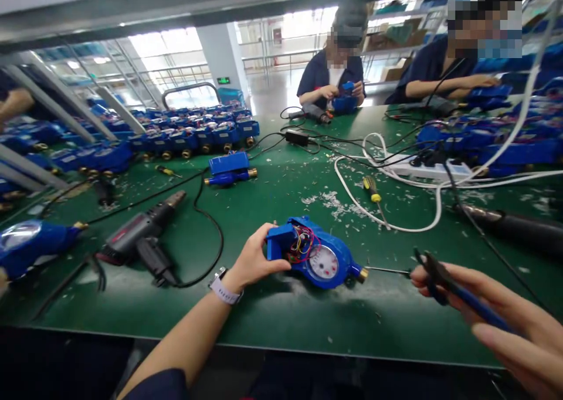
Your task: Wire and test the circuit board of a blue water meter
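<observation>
A blue water meter with a round white dial and a brass pipe end sits on the green bench in front of me. Its box part stands open, showing a tangle of thin coloured wires. My left hand grips this box at its left side, thumb in front. To the right, my right hand holds blue-handled pliers, apart from the meter. A thin metal shaft runs between the brass end and my right fingers; whether I hold it or it lies on the bench, I cannot tell.
A heat gun lies at the left; a yellow-black screwdriver lies beyond the meter. White cable loops around a power strip. Another meter and rows of meters stand farther back. Two people work across the bench.
</observation>
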`<state>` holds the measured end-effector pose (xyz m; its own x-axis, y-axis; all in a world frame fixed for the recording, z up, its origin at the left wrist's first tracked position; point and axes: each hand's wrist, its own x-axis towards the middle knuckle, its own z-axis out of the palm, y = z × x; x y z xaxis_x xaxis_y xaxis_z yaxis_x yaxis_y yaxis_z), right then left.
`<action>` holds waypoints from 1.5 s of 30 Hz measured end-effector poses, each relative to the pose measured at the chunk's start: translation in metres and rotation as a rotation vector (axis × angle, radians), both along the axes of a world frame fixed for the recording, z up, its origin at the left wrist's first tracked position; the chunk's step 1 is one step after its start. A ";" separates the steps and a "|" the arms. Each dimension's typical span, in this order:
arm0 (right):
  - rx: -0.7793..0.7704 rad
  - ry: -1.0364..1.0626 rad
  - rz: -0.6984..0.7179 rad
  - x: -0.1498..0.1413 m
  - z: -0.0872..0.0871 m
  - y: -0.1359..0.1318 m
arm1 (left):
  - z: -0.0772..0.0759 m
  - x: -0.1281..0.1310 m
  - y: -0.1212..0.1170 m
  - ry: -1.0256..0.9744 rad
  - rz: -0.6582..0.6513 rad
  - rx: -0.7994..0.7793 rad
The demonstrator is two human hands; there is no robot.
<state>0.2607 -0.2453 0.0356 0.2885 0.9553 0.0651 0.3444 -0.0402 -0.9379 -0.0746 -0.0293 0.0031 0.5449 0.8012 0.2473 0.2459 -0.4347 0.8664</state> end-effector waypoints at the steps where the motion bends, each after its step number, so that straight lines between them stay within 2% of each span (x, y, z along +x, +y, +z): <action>1: -0.003 -0.037 0.062 -0.010 0.002 0.006 | -0.003 -0.001 -0.001 -0.030 0.006 -0.067; 4: 0.089 -0.162 0.265 -0.041 0.014 0.025 | -0.008 -0.005 -0.003 -0.115 -0.023 -0.213; 6: 0.167 -0.257 0.317 -0.058 0.023 0.037 | -0.006 -0.009 -0.004 -0.104 -0.064 -0.245; 11: 0.273 -0.435 0.320 -0.086 0.025 0.061 | 0.003 -0.015 -0.007 -0.058 -0.100 -0.308; 16: 0.442 -0.642 0.258 -0.108 0.020 0.079 | -0.003 -0.011 -0.010 -0.251 -0.076 -0.456; 20: 0.487 -0.867 0.208 -0.121 0.022 0.088 | -0.006 -0.009 -0.017 -0.329 -0.065 -0.491; 24: 0.475 -0.991 0.209 -0.127 0.021 0.088 | -0.008 -0.007 -0.026 -0.366 -0.062 -0.456; 31: 0.443 -1.050 0.176 -0.125 0.013 0.081 | -0.015 -0.002 -0.037 -0.382 0.006 -0.378; 39: 0.442 -1.039 0.135 -0.127 0.013 0.081 | -0.013 0.007 -0.047 -0.524 -0.066 -0.493; 45: 0.450 -1.052 0.179 -0.125 0.013 0.075 | -0.011 0.011 -0.053 -0.581 -0.054 -0.534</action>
<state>0.1353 -0.1700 0.0488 -0.2469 0.8064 0.5373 0.9304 0.3524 -0.1012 -0.0639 -0.0822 -0.0083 0.4880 0.8678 0.0933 -0.3193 0.0780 0.9444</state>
